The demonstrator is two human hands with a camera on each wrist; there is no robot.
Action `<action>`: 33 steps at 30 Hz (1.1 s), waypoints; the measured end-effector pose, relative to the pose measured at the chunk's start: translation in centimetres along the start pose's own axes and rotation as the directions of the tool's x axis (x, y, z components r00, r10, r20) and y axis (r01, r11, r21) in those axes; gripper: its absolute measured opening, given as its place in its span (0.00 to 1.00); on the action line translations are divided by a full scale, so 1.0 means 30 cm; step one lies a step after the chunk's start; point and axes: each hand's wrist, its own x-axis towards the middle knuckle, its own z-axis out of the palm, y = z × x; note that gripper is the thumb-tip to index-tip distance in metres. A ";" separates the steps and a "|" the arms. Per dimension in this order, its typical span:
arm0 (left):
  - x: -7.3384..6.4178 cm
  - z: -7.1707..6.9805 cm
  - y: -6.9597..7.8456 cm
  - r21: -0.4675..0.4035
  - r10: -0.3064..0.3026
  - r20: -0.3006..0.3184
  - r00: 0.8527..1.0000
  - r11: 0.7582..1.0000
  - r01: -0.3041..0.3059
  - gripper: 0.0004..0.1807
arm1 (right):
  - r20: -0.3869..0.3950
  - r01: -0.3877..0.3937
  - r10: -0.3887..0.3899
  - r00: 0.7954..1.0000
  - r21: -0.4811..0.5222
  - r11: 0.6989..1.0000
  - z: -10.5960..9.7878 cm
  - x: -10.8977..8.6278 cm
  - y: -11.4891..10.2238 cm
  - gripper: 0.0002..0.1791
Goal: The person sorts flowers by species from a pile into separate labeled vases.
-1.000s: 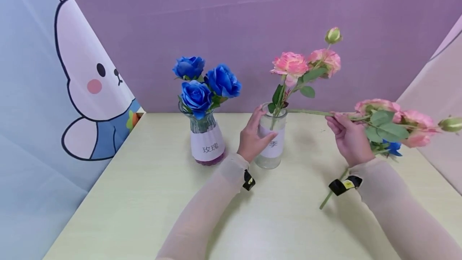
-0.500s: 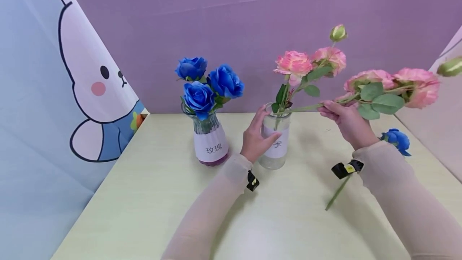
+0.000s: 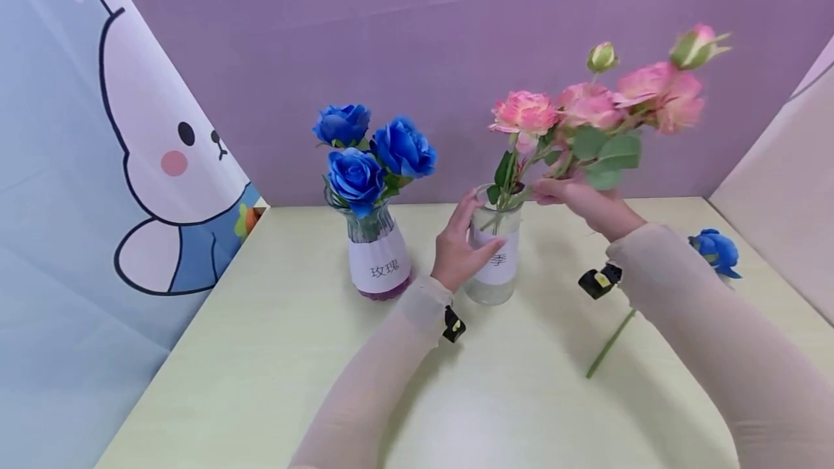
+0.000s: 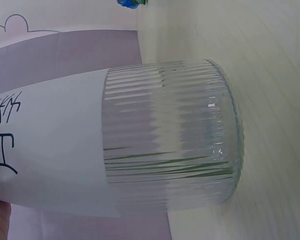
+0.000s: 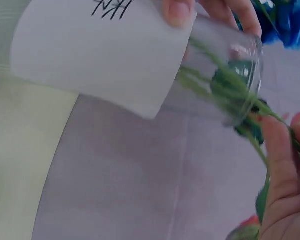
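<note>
My left hand (image 3: pixel 459 248) holds a clear glass vase (image 3: pixel 491 292) by its upper side, thumb in front on the white paper label. One pink flower stem (image 3: pixel 523 112) stands in it, leaning right. My right hand (image 3: pixel 583 201) pinches a second pink flower stem (image 3: pixel 661 96) at the rim; the blooms tilt up and right. In the right wrist view, green stems (image 5: pixel 205 82) run through the vase mouth beside the right fingers (image 5: pixel 280 155). The left wrist view shows the ribbed vase base (image 4: pixel 175 130) with green stem lines low in the glass.
To the left stands a second glass vase (image 3: pixel 378 259), labelled too, with three blue roses (image 3: pixel 357 172). Another blue rose (image 3: pixel 717 250) lies on the table (image 3: pixel 260 382) at right, its stem partly under my right forearm. A purple cloth (image 3: pixel 391 42) hangs behind.
My right hand has moved left to the vase, swinging its pink stem from nearly flat to tilted upright, with the lower end now in the mouth. My left hand stays on the vase.
</note>
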 end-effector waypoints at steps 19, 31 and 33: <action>-0.007 0.013 -0.019 0.028 0.047 -0.018 0.999 0.999 -0.047 0.33 | 0.051 -0.035 0.053 0.997 -0.316 0.948 0.117 0.043 -0.048 0.19; -0.010 0.020 -0.015 0.019 0.087 -0.064 0.994 0.996 -0.086 0.33 | -0.166 0.072 -0.089 0.982 -0.105 0.992 0.130 -0.016 0.038 0.19; -0.011 0.021 -0.017 0.010 0.090 -0.064 0.994 0.996 -0.090 0.33 | -0.269 0.100 -0.119 0.956 -0.084 0.991 0.141 -0.015 0.051 0.15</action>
